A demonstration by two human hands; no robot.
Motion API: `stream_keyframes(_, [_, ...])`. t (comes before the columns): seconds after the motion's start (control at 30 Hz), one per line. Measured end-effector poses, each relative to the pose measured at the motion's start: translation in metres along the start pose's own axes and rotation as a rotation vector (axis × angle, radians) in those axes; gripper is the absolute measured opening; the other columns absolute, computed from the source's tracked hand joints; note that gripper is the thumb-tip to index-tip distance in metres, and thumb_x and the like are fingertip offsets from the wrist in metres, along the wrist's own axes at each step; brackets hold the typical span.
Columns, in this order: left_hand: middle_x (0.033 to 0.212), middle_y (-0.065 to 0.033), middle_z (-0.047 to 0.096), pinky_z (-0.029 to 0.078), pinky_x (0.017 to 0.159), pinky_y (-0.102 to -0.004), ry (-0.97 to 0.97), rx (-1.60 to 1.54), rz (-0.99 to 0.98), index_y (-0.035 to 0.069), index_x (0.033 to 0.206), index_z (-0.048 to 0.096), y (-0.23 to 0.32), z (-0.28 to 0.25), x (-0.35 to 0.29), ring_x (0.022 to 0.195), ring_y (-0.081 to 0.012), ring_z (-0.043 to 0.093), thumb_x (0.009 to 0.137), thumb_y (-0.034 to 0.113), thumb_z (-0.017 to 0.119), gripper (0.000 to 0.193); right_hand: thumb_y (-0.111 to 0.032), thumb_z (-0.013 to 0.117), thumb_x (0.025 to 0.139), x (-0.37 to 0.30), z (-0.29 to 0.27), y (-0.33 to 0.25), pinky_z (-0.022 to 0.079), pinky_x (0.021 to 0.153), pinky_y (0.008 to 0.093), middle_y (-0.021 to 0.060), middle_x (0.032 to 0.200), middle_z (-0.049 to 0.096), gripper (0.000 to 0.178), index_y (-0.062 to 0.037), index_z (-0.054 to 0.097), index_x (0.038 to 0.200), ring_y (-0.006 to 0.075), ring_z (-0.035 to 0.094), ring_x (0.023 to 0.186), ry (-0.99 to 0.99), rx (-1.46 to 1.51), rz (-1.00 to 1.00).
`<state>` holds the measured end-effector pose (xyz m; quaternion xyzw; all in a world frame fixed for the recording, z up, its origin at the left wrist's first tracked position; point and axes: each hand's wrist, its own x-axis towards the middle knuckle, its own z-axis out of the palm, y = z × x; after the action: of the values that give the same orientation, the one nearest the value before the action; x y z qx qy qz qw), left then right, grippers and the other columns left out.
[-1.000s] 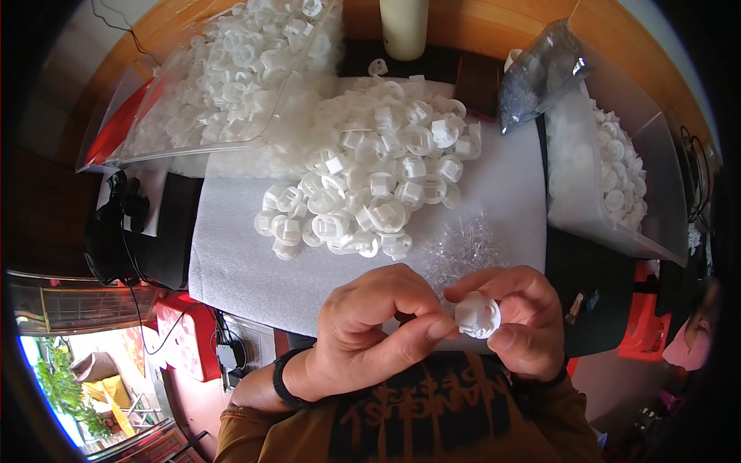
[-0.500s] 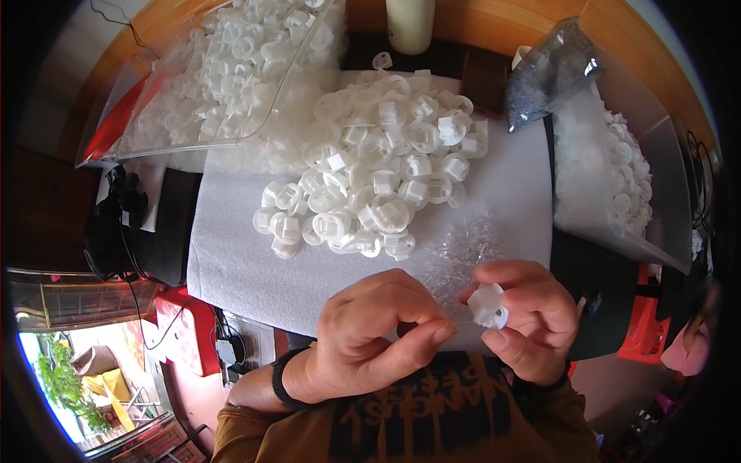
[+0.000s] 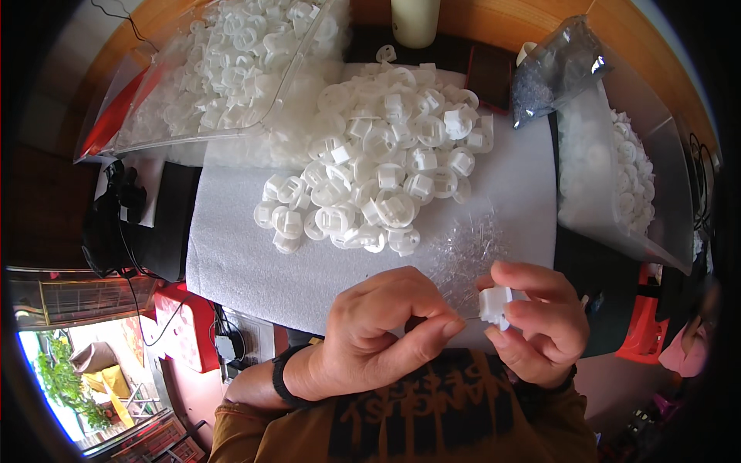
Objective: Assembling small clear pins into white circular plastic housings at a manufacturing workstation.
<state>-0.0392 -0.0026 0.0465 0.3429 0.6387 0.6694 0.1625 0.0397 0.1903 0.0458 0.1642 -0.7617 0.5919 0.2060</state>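
A flat, pale grey foam mat (image 3: pixel 239 266) is covering the middle of the table. A big, clear plastic tub (image 3: pixel 231 150) full of white plastic parts is leaning at the far left. Another clear plastic tub (image 3: pixel 584 170) is standing on the right with more white parts inside. A big heap of white, round plastic parts (image 3: pixel 370 181) is lying on the mat.

The left hand (image 3: pixel 386 324) is hanging at the near edge, with its wrist bent and its back facing up. Its thumb and pointing finger are coming together at the tips; I cannot tell if they are pinching something tiny. The right hand (image 3: pixel 544 328) is turning its palm inward, with the thumb below and the curled fingers above.

A loose pile of thin, clear bits (image 3: pixel 475 247) is lying on the mat, just past the right hand. The smallest thing is one small, white plastic piece (image 3: pixel 492 305). The right hand's thumb and fingers are gripping it, near the left hand's fingertips.
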Motion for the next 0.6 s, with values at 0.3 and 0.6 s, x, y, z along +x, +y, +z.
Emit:
stream_keyframes(0.3, [0.078,-0.0094,0.065,0.049,0.061,-0.0291,-0.084,0.11,0.102,0.001,0.085,0.062,0.002,0.007,0.006,0.069,-0.02,0.062,0.081,0.005,0.07,0.01,0.01,0.068,0.075,-0.001,-0.006,-0.011,0.054,0.074,0.0271,0.0225,0.116,0.059,0.034,-0.0011,0.065,0.106,0.0252,0.065,0.099,-0.031,0.022,0.125])
stream_keyframes(0.6, [0.081,-0.0121,0.063,0.048,0.053,-0.0295,-0.111,0.481,0.279,-0.001,0.092,0.06,0.005,0.01,0.002,0.063,-0.0222,0.061,0.074,-0.002,0.069,0.02,0.01,0.069,0.075,-0.006,-0.014,-0.011,0.054,0.074,0.0253,0.0198,0.116,0.059,0.038,-0.0004,0.064,0.111,0.0214,0.065,0.095,-0.065,0.037,0.14])
